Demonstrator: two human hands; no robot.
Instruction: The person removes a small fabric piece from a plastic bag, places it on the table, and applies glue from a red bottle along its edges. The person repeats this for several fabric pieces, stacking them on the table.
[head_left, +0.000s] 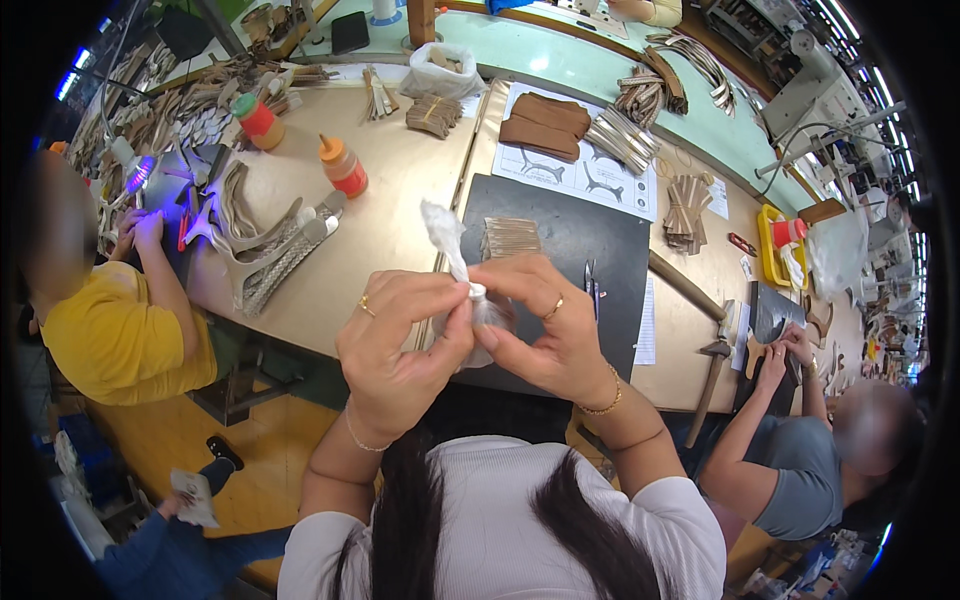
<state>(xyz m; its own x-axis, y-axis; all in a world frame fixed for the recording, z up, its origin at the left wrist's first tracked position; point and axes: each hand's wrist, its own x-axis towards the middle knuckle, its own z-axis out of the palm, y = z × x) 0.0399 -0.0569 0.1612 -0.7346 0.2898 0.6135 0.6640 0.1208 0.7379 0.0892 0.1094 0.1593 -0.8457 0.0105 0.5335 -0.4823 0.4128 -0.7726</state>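
Between my two hands is a small clear plastic bag (444,232). Its twisted, crumpled neck sticks up above my fingertips, and its filled body hangs mostly hidden behind my fingers. My left hand (402,338) pinches the neck from the left with thumb and forefinger. From the right, my right hand (545,322) pinches the same spot, its thumb and forefinger close to the left ones. Below lies a black mat (615,225), with a bundle of thin tan strips (511,238) just beyond my hands. A pair of small snips (592,287) lies right of them.
Brown leather pieces (543,126) lie on a printed sheet at the back. Glue bottles (343,166) and cut straps (265,250) are left; a hammer (712,362) and yellow basket (773,245) are right. Co-workers sit at left (130,325) and right (790,470).
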